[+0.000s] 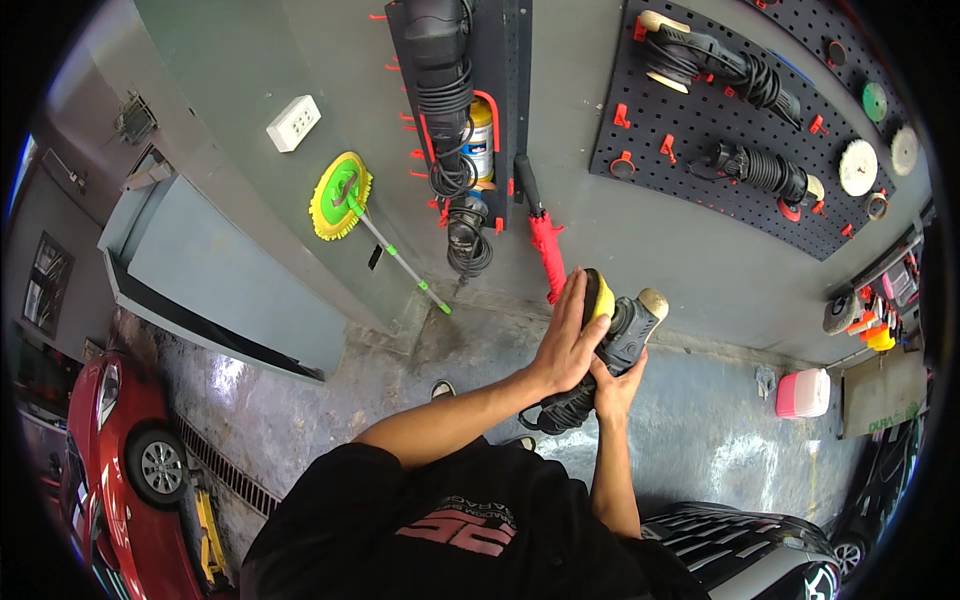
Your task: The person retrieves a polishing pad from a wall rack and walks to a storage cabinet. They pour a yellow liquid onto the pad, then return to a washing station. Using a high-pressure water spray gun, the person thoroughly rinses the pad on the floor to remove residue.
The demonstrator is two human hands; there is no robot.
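Just right of the picture's centre, the person holds a grey polishing machine [622, 335] up in front of a grey wall [640, 250], with both hands on it. The left hand [566, 345] lies flat on the machine's yellow pad [600, 295], the fingers stretched out straight and close together, pointing to about 1 o'clock, the palm pressed against the pad's face. The right hand [614, 390] sits at 5 o'clock from the pad and wraps the machine's body from below; its fingers are curled round the housing, though their tips are hidden behind it. A coiled black cord [560, 410] hangs from the machine at 7 o'clock, just beside the left wrist. At 11 o'clock from the hands a red brush [546, 250] hangs on the wall, and further round at 10 o'clock a green and yellow mop [345, 198] leans there with its handle slanting down. At 12 o'clock a narrow black panel [505, 100] carries a machine with wound cable, and at 1 to 2 o'clock a wide pegboard [720, 120] holds two more polishers and several round pads. A pink canister [803, 392] stands on the floor at 3 o'clock. A red car [115, 450] is parked at 8 o'clock, well apart from the hands.
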